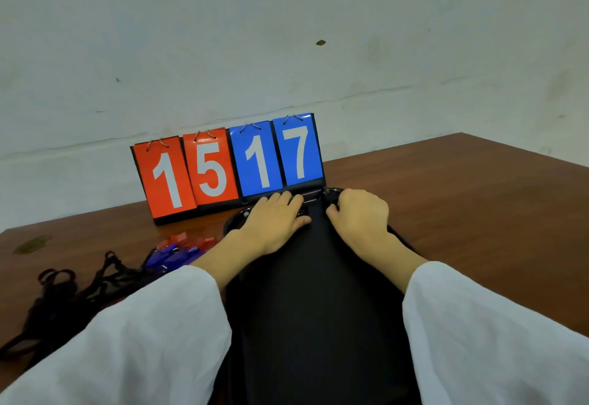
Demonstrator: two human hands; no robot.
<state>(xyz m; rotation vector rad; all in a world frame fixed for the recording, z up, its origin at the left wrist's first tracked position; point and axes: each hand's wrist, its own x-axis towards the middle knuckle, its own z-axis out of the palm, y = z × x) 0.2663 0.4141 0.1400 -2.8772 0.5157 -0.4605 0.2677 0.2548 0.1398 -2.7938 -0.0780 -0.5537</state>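
A black bag (315, 302) lies on the brown table (462, 200), running from the near edge toward the wall. My left hand (274, 223) lies flat on the bag's far end with its fingers stretched out. My right hand (360, 216) is at the same end, its fingers curled over the bag's top edge near a strap or handle; what exactly they grip is hidden. Both forearms wear white sleeves.
A flip scoreboard (228, 165) stands just behind the bag, showing red 15 and blue 17. Red and blue plastic pieces (181, 250) and black cords or straps (63, 296) lie at the left. A white wall rises behind the table.
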